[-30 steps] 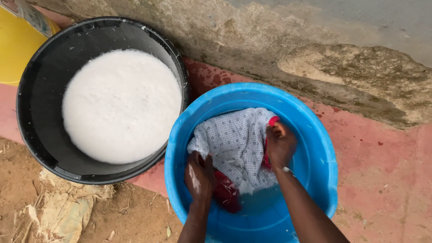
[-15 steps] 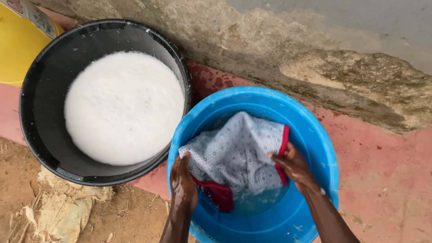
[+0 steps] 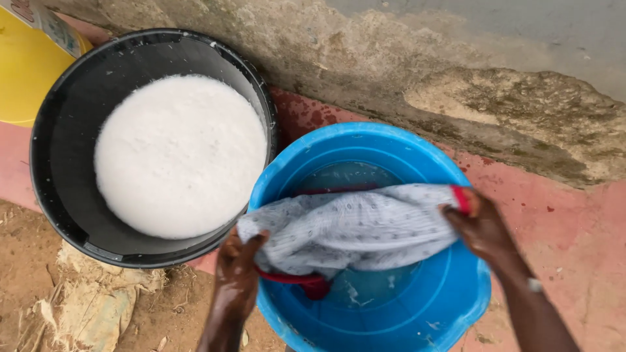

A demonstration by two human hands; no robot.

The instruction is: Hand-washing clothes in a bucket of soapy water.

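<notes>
While both hands pull it taut, a wet pale-grey cloth with a small dotted print and red trim (image 3: 355, 228) hangs stretched across the round blue plastic basin (image 3: 391, 140), lifted clear of the shallow water (image 3: 365, 293) at the basin's bottom. At the basin's near-left rim the left hand (image 3: 236, 274) is closed in a fist around one bunched end of the cloth, where a red edge droops in a loop just below the knuckles. At the basin's right rim the right hand (image 3: 479, 225) pinches the other end, fingers clamped over a red hem. Between them the fabric is gathered into soft lengthwise folds, sagging slightly in the middle. The basin's smooth inner wall glistens with droplets and a few suds.

Touching the blue basin on its left stands a larger round black plastic tub (image 3: 59, 130), filled with thick white foam (image 3: 179, 153) that forms an even, matte disc. Beyond that tub, at the far-left corner, a curved yellow plastic container (image 3: 26, 72) shows in part. Behind the blue basin runs a rough, stained concrete wall base (image 3: 495, 111); the basin sits on worn reddish painted cement (image 3: 574, 241), with bare brown earth (image 3: 163, 306) to its near left
</notes>
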